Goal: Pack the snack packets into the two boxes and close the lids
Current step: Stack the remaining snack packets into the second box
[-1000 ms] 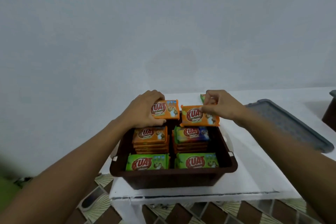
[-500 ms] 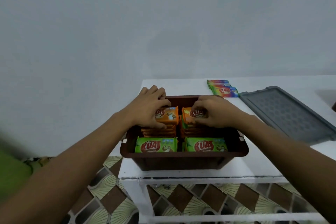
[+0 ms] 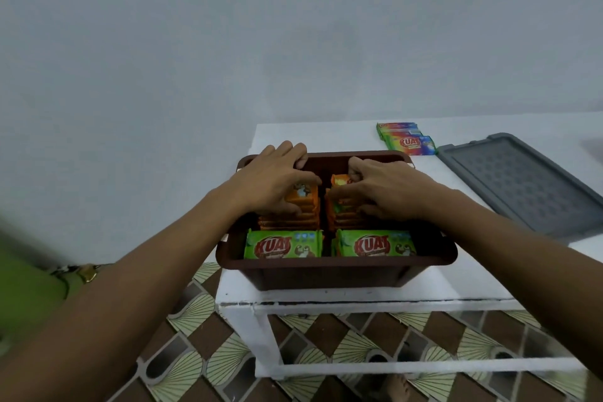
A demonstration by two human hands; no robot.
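White table [image 3: 313, 137] bears rectangular brown box [image 3: 326, 274] of glossy packets [image 3: 282, 244].

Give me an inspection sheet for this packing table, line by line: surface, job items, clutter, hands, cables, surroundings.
Surface: white table, with the box near its front edge.
Job's things: brown box open, two green packets side by side along its front, left orange stack and right orange stack behind them. Rainbow packets lie on the table beyond the box. Grey lid lies flat to the box's right. No second box in view.
Clutter: nothing seen.
Hands: left hand grips the top of the left orange stack; right hand grips the top of the right orange stack.
Cables: nothing seen.
Surroundings: plain grey wall; patterned tile floor.
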